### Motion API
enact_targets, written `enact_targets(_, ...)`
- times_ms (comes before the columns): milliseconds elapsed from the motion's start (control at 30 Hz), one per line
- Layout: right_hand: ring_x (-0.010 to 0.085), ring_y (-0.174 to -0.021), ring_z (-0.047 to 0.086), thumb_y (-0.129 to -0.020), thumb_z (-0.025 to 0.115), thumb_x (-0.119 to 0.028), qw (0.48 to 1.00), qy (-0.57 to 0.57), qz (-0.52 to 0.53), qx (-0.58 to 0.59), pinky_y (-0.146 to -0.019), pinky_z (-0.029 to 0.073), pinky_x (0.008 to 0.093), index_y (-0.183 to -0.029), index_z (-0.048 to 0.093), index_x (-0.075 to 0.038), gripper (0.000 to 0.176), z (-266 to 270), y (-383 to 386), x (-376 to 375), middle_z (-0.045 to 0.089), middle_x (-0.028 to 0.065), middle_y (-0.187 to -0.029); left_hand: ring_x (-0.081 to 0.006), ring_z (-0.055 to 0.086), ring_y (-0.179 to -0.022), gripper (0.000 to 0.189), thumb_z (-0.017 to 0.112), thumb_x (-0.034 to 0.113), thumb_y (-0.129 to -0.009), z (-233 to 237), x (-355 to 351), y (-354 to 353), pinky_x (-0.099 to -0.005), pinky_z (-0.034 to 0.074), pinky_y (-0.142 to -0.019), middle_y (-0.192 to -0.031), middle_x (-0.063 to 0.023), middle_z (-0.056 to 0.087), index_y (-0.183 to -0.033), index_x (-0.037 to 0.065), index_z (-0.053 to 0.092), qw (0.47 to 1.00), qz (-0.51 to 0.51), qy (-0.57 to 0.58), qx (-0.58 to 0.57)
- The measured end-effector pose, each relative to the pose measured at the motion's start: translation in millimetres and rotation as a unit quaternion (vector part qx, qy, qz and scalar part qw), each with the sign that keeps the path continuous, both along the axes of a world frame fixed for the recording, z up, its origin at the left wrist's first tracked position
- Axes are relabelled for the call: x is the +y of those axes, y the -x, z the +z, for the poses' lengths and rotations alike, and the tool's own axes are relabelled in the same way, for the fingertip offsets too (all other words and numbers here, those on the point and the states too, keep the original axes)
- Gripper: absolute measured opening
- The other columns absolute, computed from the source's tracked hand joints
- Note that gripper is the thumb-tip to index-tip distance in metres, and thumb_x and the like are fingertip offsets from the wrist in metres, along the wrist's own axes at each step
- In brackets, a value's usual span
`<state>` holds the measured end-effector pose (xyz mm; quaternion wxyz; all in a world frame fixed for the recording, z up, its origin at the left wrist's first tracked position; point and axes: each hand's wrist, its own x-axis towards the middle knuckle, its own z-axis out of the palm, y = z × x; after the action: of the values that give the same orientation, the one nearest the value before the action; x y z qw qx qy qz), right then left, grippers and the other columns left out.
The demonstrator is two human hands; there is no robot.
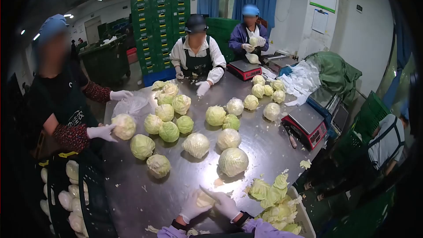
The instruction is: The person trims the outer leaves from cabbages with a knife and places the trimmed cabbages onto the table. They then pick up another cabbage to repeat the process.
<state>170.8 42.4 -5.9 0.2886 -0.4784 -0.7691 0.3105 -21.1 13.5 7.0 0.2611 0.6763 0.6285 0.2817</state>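
At the near edge of the metal table, my gloved left hand (193,207) is wrapped around a pale cabbage (205,199). My gloved right hand (224,203) lies against its right side, fingers pointing left across the top; both hands are closed on it and cover much of it. Just beyond them sits a large wrapped cabbage (233,161), with another cabbage (228,139) behind it. Loose outer leaves (269,190) are heaped to the right of my right hand, over a white basket (304,216).
Several cabbages (168,131) are spread over the table (132,185). Red scales (308,125) stand on the right. A co-worker on the left touches a cabbage (124,126); two more people stand opposite. A crate (94,194) of wrapped cabbages is at the lower left.
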Motion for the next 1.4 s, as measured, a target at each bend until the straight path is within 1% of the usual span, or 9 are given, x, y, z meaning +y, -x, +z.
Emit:
enact_targets(400,0.0309,-0.109,0.055,-0.077,0.055,-0.003,0.998,0.064,0.016,-0.003,-0.092,0.045,0.0350,-0.127,0.056,-0.013,0.051,-23,-14,3,0.060,0.0149,-0.115,-0.0246,0.047,-0.121,0.083,0.083,0.023,-0.070,-32,-12,41,-0.0362,0.037,-0.105,-0.133,-0.0141,0.046,-0.135,0.000,0.038,0.911,0.009,0.031,-0.411)
enact_targets(533,0.0309,-0.109,0.054,-0.075,0.055,0.001,0.998,0.043,0.015,-0.050,-0.094,0.044,0.0359,-0.129,0.053,-0.012,0.056,-46,-25,0,0.058,0.0133,-0.118,-0.0236,0.039,-0.130,0.101,0.081,0.020,-0.074,-42,-15,65,-0.0356,0.033,-0.109,-0.144,-0.0165,0.035,-0.146,-0.001,0.013,0.910,-0.017,0.106,-0.401)
enact_targets(900,0.0301,-0.093,0.062,-0.080,0.060,-0.005,0.974,-0.024,-0.165,-0.153,-0.082,0.050,0.0401,-0.120,0.057,-0.005,0.040,-73,-145,-29,0.064,0.0183,-0.104,-0.0216,0.043,-0.123,0.091,0.082,0.024,-0.073,-56,-17,58,-0.0344,0.038,-0.104,-0.134,-0.0136,0.042,-0.140,-0.002,0.025,0.916,0.050,0.113,-0.381)
enact_targets(1000,0.0311,-0.100,0.061,-0.082,0.063,-0.005,0.987,0.046,-0.146,0.041,-0.088,0.051,0.0406,-0.134,0.048,-0.005,0.054,-136,-206,-42,0.058,0.0198,-0.121,-0.0238,0.044,-0.124,0.079,0.076,0.016,-0.077,-62,-12,59,-0.0361,0.037,-0.106,-0.133,-0.0143,0.044,-0.139,0.000,0.029,0.880,0.079,0.096,-0.459)
enact_targets(1200,0.0316,-0.076,0.063,-0.073,0.060,-0.007,0.925,0.092,-0.248,-0.272,-0.071,0.051,0.0398,-0.102,0.067,-0.009,0.029,-56,-298,-91,0.066,0.0145,-0.086,-0.0234,0.047,-0.122,0.056,0.050,0.039,-0.093,-28,-5,42,-0.0376,0.035,-0.107,-0.133,-0.0095,0.050,-0.134,0.003,0.044,0.629,0.102,0.167,-0.753)
enact_targets(1233,0.0333,-0.079,0.063,-0.074,0.061,-0.008,0.908,0.100,-0.221,-0.343,-0.074,0.051,0.0407,-0.102,0.066,-0.009,0.029,-51,-307,-96,0.066,0.0141,-0.092,-0.0266,0.047,-0.124,0.069,0.059,0.044,-0.086,-11,-4,37,-0.0416,0.038,-0.107,-0.137,-0.0123,0.047,-0.138,0.005,0.039,0.772,0.070,0.139,-0.616)
enact_targets(1267,0.0311,-0.079,0.064,-0.075,0.062,-0.007,0.914,0.068,-0.209,-0.342,-0.071,0.053,0.0386,-0.105,0.066,-0.007,0.030,-25,-299,-97,0.066,0.0146,-0.094,-0.0283,0.044,-0.127,0.073,0.058,0.050,-0.085,-17,-4,33,-0.0443,0.037,-0.108,-0.140,-0.0127,0.044,-0.140,0.007,0.038,0.564,0.093,0.151,-0.806)
enact_targets(1333,0.0290,-0.079,0.065,-0.076,0.063,-0.007,0.919,0.030,-0.206,-0.334,-0.068,0.054,0.0365,-0.108,0.065,-0.005,0.032,16,-277,-79,0.066,0.0152,-0.097,-0.0293,0.043,-0.128,0.075,0.058,0.053,-0.084,-10,4,25,-0.0463,0.036,-0.108,-0.141,-0.0129,0.042,-0.141,0.008,0.037,0.534,0.068,0.150,-0.829)
enact_targets(1400,0.0215,-0.078,0.067,-0.081,0.063,-0.006,0.960,0.097,-0.260,0.036,-0.062,0.054,0.0294,-0.116,0.061,-0.003,0.035,41,-238,-64,0.066,0.0142,-0.100,-0.0323,0.041,-0.130,0.083,0.059,0.059,-0.080,0,12,13,-0.0518,0.033,-0.109,-0.142,-0.0139,0.040,-0.142,0.011,0.034,0.508,0.035,0.144,-0.849)
